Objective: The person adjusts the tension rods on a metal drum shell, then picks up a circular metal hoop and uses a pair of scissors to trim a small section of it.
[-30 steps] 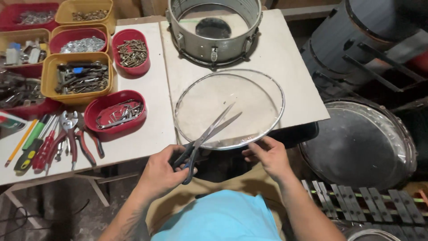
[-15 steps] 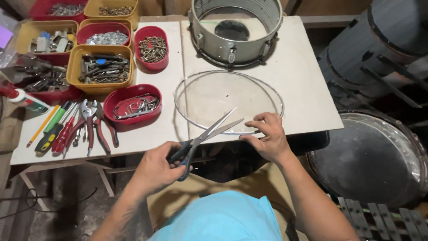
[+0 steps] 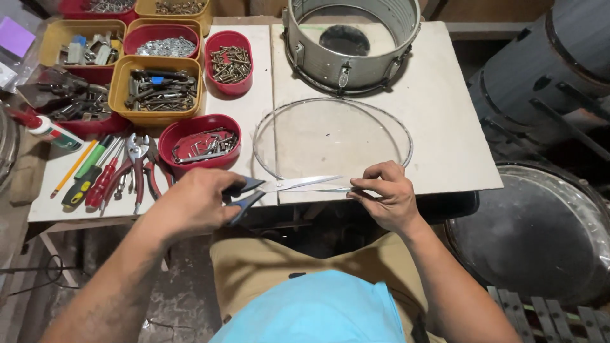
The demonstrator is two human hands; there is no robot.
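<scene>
scissors (image 3: 279, 187): now lying nearly flat and level along the near rim of the clear drumhead (image 3: 330, 143), blades drawn almost together, having swung down from the steeper, wider-open slant of half a second ago; reading as a snip closing at the drumhead's near edge rather than a fresh approach. left hand (image 3: 190, 203): curling shut around the dark-blue handles, just off the drumhead's near-left rim. right hand (image 3: 384, 194): pinching the blade tips or the film edge between thumb and fingers at the drumhead's near-right rim, not telling which. drumhead: lying flat on the pale table (image 3: 445, 127), its near arc touching the blades. metal drum shell (image 3: 349, 41): standing just beyond the drumhead's far rim. red tray of bent metal parts (image 3: 200, 143): sitting just left of the drumhead. pliers and screwdrivers (image 3: 108, 171): lying farther left of the drumhead.
</scene>
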